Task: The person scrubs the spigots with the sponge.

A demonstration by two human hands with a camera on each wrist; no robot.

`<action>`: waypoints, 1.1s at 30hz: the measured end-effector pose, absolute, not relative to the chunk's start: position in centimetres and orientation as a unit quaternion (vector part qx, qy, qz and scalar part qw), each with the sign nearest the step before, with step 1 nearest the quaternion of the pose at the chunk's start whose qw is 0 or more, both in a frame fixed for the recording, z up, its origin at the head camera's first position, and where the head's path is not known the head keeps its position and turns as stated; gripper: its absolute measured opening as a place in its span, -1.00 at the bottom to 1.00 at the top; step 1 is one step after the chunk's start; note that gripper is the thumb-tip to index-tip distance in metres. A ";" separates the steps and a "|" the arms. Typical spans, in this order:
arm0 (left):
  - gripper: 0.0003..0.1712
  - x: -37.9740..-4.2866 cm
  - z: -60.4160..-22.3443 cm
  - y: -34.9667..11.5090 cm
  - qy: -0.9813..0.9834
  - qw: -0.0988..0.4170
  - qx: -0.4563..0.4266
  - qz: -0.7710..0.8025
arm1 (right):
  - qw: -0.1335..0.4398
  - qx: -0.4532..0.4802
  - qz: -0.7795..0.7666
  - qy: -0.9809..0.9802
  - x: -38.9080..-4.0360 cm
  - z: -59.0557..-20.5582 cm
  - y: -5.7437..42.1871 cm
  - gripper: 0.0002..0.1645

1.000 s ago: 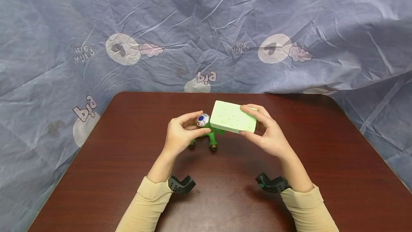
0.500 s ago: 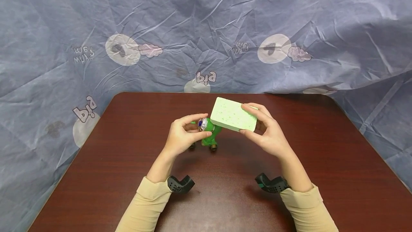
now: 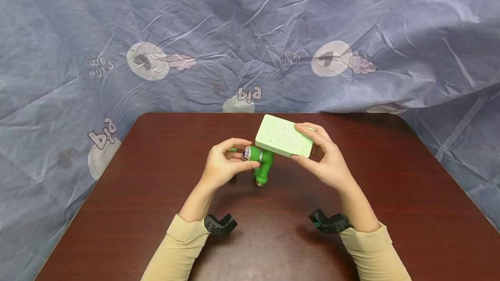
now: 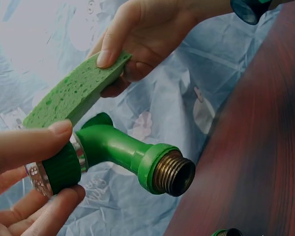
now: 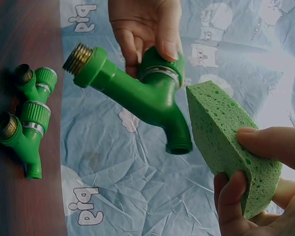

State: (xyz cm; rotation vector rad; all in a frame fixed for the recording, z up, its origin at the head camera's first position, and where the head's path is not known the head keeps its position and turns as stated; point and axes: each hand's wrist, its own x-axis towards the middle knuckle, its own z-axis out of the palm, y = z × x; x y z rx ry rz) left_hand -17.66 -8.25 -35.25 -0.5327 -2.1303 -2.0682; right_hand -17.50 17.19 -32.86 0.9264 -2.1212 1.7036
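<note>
My left hand (image 3: 220,166) pinches a green tap (image 3: 267,166) by its ribbed, silver-ringed knob, thumb on one side and fingers on the other. In the left wrist view the tap's brass threaded end (image 4: 174,172) points to the right, away from the palm. A pale green, pitted sponge (image 3: 283,135) is gripped along its right end by my right hand (image 3: 330,161). The sponge's left end overlaps the tap from the head camera. In the right wrist view the sponge stands right beside the tap's spout (image 5: 178,140), which points downward.
Two more green taps, an upper tap (image 5: 29,86) and a lower tap (image 5: 24,142), lie on the brown table (image 3: 265,237); the head view mostly hides them behind my left hand. A blue-grey printed cloth (image 3: 218,25) hangs beyond the table's far edge.
The tap has turned in my left hand: its knob cap faced the camera and now faces left, with the body showing at right. My right hand has lifted and tilted the sponge slightly.
</note>
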 end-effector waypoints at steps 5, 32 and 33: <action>-0.47 -17.9 -35.3 -8.3 -0.693 0.057 -0.168 -0.698 | 0.142 0.324 0.594 -0.722 -17.3 -32.5 17.6 -0.21; -0.56 -17.9 -35.6 -7.5 -0.649 0.033 -0.128 -0.750 | 0.189 0.296 0.581 -0.734 -17.4 -33.1 16.0 -0.19; -0.55 -17.9 -35.6 -7.4 -0.649 0.033 -0.128 -0.749 | 0.203 0.288 0.586 -0.730 -17.5 -33.0 16.1 -0.19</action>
